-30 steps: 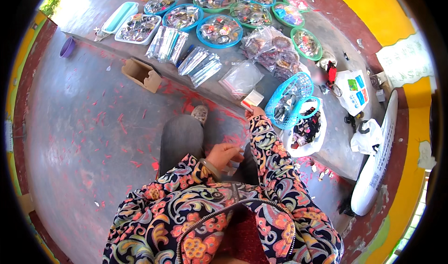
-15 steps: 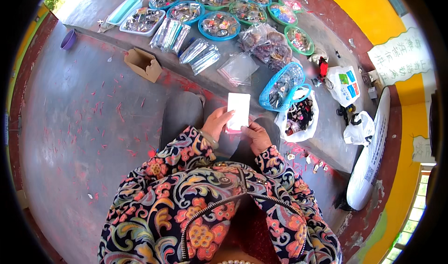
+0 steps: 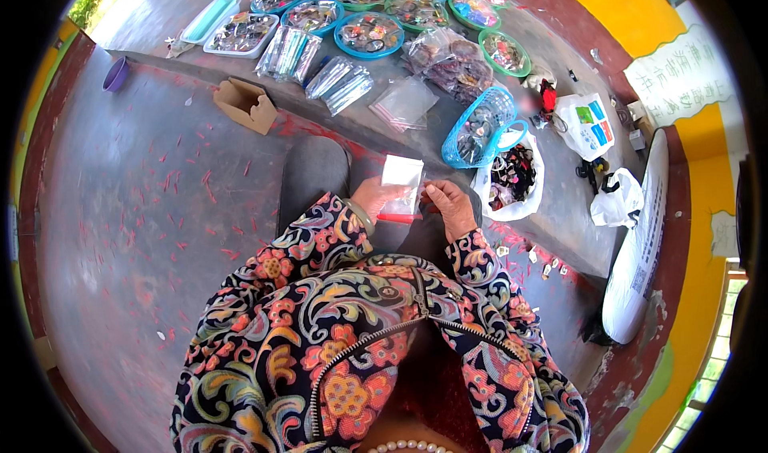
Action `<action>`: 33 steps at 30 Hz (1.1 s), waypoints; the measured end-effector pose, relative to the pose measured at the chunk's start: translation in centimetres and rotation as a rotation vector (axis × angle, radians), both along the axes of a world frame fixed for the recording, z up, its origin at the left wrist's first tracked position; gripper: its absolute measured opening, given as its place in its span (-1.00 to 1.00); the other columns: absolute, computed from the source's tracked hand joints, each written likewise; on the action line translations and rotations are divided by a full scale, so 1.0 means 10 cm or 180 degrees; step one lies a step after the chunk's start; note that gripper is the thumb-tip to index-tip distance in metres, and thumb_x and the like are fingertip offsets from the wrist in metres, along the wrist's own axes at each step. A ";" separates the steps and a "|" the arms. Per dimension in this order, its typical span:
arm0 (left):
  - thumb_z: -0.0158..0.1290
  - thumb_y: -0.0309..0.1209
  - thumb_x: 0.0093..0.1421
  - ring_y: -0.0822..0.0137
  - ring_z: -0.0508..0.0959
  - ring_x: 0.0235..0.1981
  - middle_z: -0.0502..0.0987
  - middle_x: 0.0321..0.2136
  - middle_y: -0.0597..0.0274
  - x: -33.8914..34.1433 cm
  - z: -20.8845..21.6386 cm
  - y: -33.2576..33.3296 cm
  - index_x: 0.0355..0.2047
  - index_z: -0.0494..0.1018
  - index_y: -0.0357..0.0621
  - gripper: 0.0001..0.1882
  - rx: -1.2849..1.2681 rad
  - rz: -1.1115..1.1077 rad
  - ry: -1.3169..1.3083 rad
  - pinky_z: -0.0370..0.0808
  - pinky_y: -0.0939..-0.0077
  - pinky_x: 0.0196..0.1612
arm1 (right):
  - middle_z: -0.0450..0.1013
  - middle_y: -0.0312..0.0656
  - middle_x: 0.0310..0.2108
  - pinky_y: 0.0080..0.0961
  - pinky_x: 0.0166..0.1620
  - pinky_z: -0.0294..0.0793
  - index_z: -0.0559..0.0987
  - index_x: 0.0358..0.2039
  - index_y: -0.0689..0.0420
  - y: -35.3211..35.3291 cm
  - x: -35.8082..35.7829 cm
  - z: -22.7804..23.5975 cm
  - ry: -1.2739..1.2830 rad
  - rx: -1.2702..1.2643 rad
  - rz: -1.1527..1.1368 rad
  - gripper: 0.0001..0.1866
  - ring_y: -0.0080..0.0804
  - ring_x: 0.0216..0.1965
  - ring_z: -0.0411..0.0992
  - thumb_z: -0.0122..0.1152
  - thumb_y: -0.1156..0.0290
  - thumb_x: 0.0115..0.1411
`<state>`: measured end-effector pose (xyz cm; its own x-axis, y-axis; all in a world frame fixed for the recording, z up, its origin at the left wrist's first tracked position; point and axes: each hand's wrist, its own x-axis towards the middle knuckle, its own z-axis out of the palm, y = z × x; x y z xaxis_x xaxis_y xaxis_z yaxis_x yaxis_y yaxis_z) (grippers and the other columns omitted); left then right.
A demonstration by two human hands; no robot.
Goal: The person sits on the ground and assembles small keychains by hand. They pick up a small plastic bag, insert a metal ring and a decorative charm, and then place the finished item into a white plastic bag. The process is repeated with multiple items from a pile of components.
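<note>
My left hand grips a small flat clear plastic bag with a white insert and a red strip along its lower edge, the thumb lying across its face. At the bag's right edge, my right hand has thumb and forefinger pinched together; what is between them is too small to make out. Both hands are above my lap, between my knees. Ahead of them, a pile of clear plastic bags lies on the raised step.
Beyond are bundles of wrapped sticks, round trays of small parts and a purple basin. An open cardboard box stands at left. To the right are a blue basket and a white sack of dark pieces. Red scraps litter the floor.
The bag has tilted and dropped slightly toward me, showing more of its red strip. My right hand has moved up and right, from the bag's lower corner to beside its right edge.
</note>
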<state>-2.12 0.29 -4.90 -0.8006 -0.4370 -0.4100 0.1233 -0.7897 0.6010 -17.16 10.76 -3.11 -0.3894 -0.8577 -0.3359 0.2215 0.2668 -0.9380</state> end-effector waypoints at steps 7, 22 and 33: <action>0.08 -0.53 -0.05 0.38 0.51 -0.42 0.50 -0.42 0.16 -0.02 -0.06 0.01 -0.26 0.40 -0.29 -0.71 -0.0337 0.0038 -0.0182 0.44 0.49 -0.33 | 0.40 -0.36 -0.58 -0.78 -0.47 0.25 0.46 -0.46 0.18 -0.07 0.06 -0.04 0.0272 -0.0098 -0.0326 -0.87 -0.68 -0.56 0.32 0.20 0.42 -0.01; 0.06 -0.48 0.00 0.41 0.48 -0.35 0.48 -0.37 0.18 -0.02 -0.14 0.00 -0.24 0.37 -0.29 -0.71 -0.0717 -0.0456 -0.0268 0.40 0.53 -0.25 | 0.38 -0.37 -0.61 -0.77 -0.53 0.26 0.45 -0.57 0.20 -0.06 0.10 0.00 0.0194 -0.0136 -0.0408 -0.92 -0.69 -0.59 0.30 0.20 0.55 -0.06; 0.02 -0.70 -0.16 0.37 0.46 -0.27 0.44 -0.31 0.20 -0.02 -0.12 0.03 -0.16 0.31 -0.25 -0.54 -0.0424 -0.0869 0.0471 0.37 0.50 -0.16 | 0.45 -0.25 -0.57 -0.83 -0.65 0.20 0.34 -0.44 0.18 -0.07 0.17 0.09 0.0985 -0.0135 -0.0247 -0.93 -0.72 -0.70 0.30 -0.03 0.46 0.12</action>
